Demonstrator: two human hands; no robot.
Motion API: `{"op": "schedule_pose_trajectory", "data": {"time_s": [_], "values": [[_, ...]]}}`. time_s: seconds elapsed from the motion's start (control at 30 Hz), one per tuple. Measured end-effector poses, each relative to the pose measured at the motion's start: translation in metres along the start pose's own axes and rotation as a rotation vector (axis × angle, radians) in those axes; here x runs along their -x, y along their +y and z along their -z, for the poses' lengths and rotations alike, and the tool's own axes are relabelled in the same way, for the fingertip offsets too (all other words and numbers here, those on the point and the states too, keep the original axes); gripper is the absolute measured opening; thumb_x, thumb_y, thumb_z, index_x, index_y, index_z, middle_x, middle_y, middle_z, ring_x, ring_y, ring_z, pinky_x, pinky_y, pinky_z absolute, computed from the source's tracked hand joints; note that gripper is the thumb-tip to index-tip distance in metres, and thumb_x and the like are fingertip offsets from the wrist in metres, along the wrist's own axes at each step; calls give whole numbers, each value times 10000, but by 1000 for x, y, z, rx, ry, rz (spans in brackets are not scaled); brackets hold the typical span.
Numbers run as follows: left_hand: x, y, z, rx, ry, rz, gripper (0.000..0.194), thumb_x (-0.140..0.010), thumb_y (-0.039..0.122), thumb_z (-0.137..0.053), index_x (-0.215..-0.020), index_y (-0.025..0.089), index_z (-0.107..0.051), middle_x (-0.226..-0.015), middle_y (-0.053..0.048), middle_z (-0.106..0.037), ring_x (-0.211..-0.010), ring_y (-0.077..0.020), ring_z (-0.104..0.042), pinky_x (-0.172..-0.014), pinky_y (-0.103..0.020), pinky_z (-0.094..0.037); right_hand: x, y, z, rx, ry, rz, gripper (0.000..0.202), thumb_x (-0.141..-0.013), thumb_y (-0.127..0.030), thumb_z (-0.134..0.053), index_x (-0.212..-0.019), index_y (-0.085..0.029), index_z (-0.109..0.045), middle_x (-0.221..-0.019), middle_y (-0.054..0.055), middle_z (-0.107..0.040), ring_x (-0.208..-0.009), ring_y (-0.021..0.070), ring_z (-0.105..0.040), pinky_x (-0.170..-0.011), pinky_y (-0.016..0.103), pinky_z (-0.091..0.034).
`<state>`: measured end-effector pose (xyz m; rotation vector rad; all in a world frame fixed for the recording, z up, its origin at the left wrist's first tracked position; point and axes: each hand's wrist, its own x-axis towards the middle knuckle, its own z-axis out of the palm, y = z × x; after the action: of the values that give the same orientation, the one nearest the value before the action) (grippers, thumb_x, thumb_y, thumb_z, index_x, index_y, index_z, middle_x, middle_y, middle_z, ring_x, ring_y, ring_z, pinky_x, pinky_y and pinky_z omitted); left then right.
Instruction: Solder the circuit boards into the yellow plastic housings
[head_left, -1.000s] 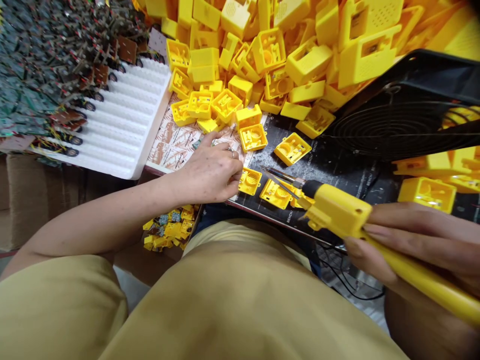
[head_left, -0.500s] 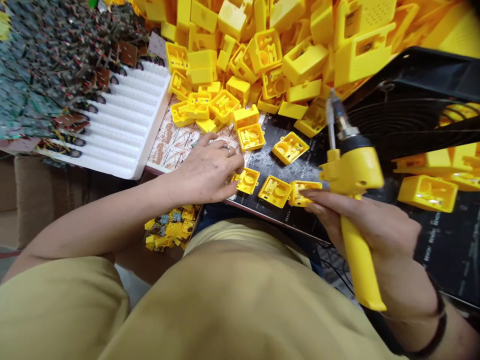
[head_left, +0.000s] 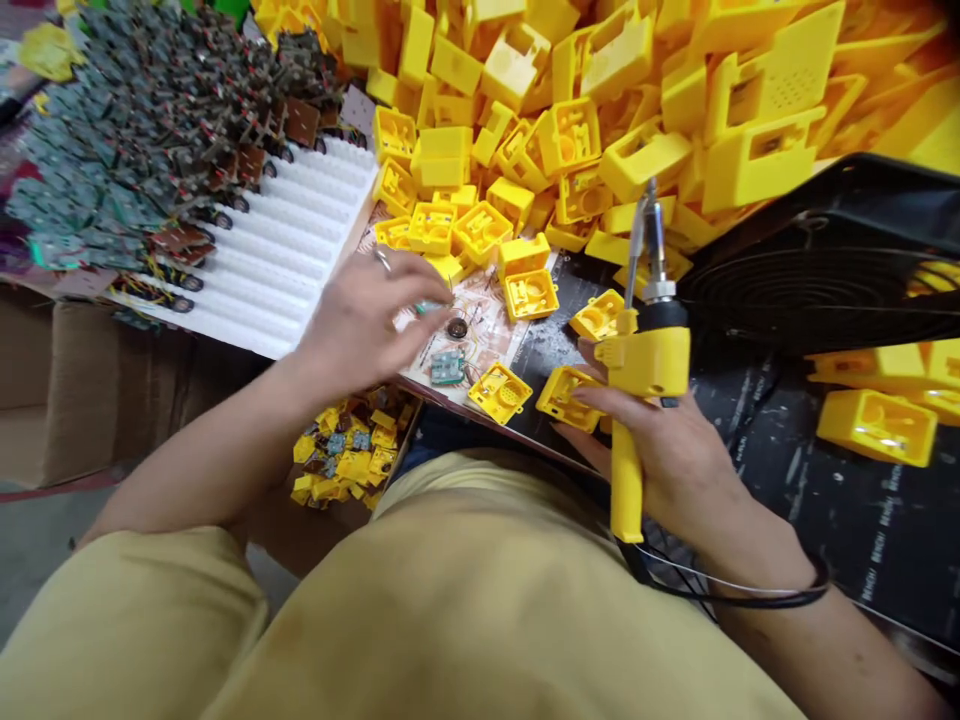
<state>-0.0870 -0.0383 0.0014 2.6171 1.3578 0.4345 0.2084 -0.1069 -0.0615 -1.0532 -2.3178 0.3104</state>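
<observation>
Gripping the soldering gun (head_left: 652, 362) tip-outward, the right hand (head_left: 679, 450) apparently spares fingertips for a yellow casing (head_left: 561, 393); left hand (head_left: 356, 315) near circuit board (head_left: 448, 368), grasp indeterminable.

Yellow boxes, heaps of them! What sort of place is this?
Probably an electronics workshop. There's a heap of yellow plastic cases, a pile of circuit boards, and a yellow tool like a soldering iron in the right hand.

Soldering iron (head_left: 643, 350) in right hand (head_left: 660, 435)

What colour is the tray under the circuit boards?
The tray is white; the head view shows it.
</observation>
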Motion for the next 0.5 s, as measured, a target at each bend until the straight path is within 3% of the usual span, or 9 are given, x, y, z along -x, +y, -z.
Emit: {"op": "schedule_pose_trajectory", "data": {"time_s": [0.1, 0.23, 0.37, 0.5], "values": [[-11, -24, -2, -96, 14, 69, 299, -972, 342, -495, -1143, 232, -714, -1066, -74, -711, -956, -227, -662, -864, -369, -502, -4, -1, -2, 13, -33, 72, 427, -898, -145, -675, -1275, -265, -515, -1102, 18, -718, -1034, 194, -703, -1172, 500, -434], [-26, -28, -16, -235, -152, -15, 363, -929, 301, -545, -1269, 251, -659, -1027, -65, -680, -913, -233, -652, -747, -328, -490, -5, -1, 1, 68, -18, 76, 456, -892, -232, -717, -1294, -244, -502, -1158, 70, -701, -1071, 229, -692, -1160, 536, -429], [-36, -15, -16, -377, -268, -72, 266, -919, 262, -529, -1074, 194, -733, -1017, -97, -677, -936, -263, -655, -688, -330, -476, -2, 0, 3, 106, -2, 50, 486, -878, -328, -742, -1294, -233, -509, -1204, 84, -684, -1139, 253, -662, -1160, 537, -424], [-39, -14, -2, -353, -297, -127, 206, -878, 218, -534, -863, 174, -735, -1047, -96, -704, -999, -264, -652, -797, -360, -490, -4, 1, 3, 91, 17, 65, 463, -884, -288, -733, -1285, -221, -513, -1186, 95, -688, -1117, 253, -663, -1134, 534, -455]]}}
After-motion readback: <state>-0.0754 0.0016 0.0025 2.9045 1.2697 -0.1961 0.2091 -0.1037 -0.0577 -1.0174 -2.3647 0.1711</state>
